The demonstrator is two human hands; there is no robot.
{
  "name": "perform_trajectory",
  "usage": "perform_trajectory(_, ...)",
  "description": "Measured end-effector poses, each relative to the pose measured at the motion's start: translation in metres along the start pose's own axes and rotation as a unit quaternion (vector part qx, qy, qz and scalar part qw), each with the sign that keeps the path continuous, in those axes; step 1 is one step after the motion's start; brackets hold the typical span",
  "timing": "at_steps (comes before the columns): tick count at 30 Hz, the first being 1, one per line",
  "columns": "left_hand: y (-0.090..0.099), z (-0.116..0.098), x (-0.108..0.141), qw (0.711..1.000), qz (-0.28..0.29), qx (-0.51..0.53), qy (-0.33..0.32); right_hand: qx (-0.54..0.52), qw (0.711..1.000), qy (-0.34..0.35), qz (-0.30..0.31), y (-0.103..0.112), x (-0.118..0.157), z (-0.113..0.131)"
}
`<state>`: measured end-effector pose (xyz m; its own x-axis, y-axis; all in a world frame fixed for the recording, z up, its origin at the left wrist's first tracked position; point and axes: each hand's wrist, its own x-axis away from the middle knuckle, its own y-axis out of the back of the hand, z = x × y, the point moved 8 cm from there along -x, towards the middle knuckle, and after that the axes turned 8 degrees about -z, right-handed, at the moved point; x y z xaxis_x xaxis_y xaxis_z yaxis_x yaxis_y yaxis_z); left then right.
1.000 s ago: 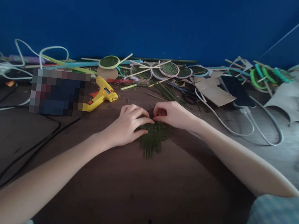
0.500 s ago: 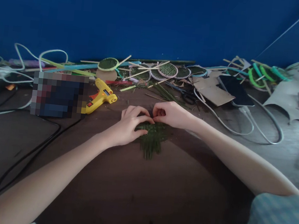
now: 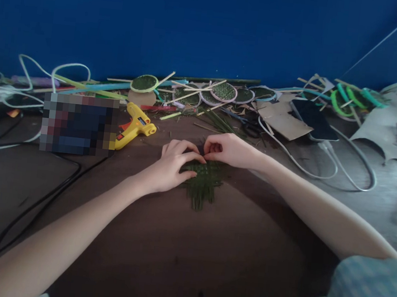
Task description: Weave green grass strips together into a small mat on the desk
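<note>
A small mat of woven green leaf strips lies flat on the table, its loose ends pointing toward me. My left hand rests at its left side, fingers apart, thumb and fingertips touching the weave. At the mat's far edge, my right hand has its thumb and fingers pinched together on a green leaf strip, most of which the fingers hide. The fingertips of both hands nearly meet there, covering the mat's upper part.
A yellow hot glue gun lies left of my hands, beside a blurred-out object. Rimmed green woven discs, sticks and scraps line the blue wall. Scissors, cardboard and a cabled phone are at the back right. Black cables cross the left.
Both hands keep nearly the same place and pose over the mat. My right fingers have shifted very slightly; the view has moved a touch.
</note>
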<state>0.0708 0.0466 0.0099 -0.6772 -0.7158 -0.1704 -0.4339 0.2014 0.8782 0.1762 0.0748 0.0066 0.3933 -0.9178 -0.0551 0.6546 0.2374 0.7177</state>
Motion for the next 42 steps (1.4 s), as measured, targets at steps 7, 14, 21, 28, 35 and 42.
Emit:
perform_trajectory(7,-0.0002,0.0006,0.0004,1.000,0.005,0.002,0.002,-0.011,0.998,0.013,0.059,0.0027,0.0003,-0.0012)
perform_trajectory(14,-0.0022,-0.0027,0.0017,1.000,0.003,-0.010,-0.017,0.008,0.999,-0.007,0.036,0.0044,0.0004,0.0005)
perform_trajectory(21,-0.0044,-0.0047,0.0023,0.999,-0.009,-0.027,-0.033,0.019,1.000,-0.007,0.024,0.0049,-0.0004,0.0000)
perform_trajectory(28,-0.0027,-0.0048,0.0010,1.000,0.003,-0.021,-0.019,0.019,0.999,-0.015,0.026,0.0052,-0.0002,0.0005)
perform_trajectory(35,-0.0027,-0.0046,0.0021,0.999,-0.011,-0.023,-0.031,0.018,0.999,-0.011,0.030,0.0047,-0.0009,0.0004)
perform_trajectory(42,0.0013,0.0003,0.0022,1.000,-0.029,-0.002,0.001,-0.034,0.999,0.002,0.018,0.0077,-0.0024,-0.0039)
